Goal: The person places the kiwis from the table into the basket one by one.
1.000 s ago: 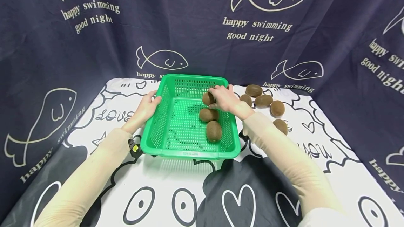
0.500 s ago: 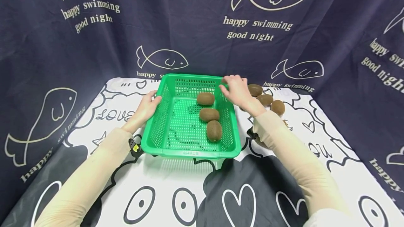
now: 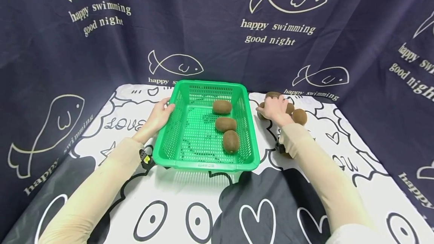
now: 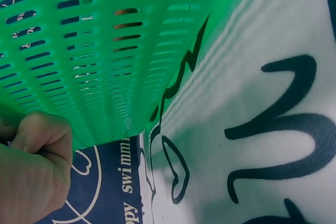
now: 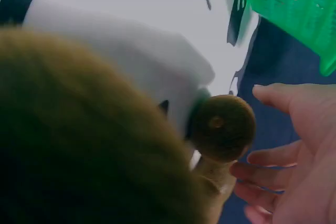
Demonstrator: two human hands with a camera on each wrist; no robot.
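My left hand [image 3: 157,115] grips the left rim of a green plastic basket [image 3: 207,165], its fingers curled at the edge in the left wrist view. Inside the basket, toward its right side, lie three brown kiwis, including a back kiwi [image 3: 222,107] and a front kiwi [image 3: 231,141]. My right hand [image 3: 275,109] is over the group of kiwis right of the basket, partly hiding them. In the right wrist view, thumb and fingers are spread apart beside a kiwi [image 5: 223,127], with nothing held between them.
Around the right hand lie more kiwis, among them a rear kiwi [image 3: 272,94] and a right-hand kiwi [image 3: 300,116]. A big blurred kiwi [image 5: 79,140] fills the left of the right wrist view. A dark printed curtain [image 3: 223,29] hangs behind the table.
My right hand has let go of a kiwi inside the basket, lifted over the right rim and moved right to the loose kiwis. The left hand stays on the rim.
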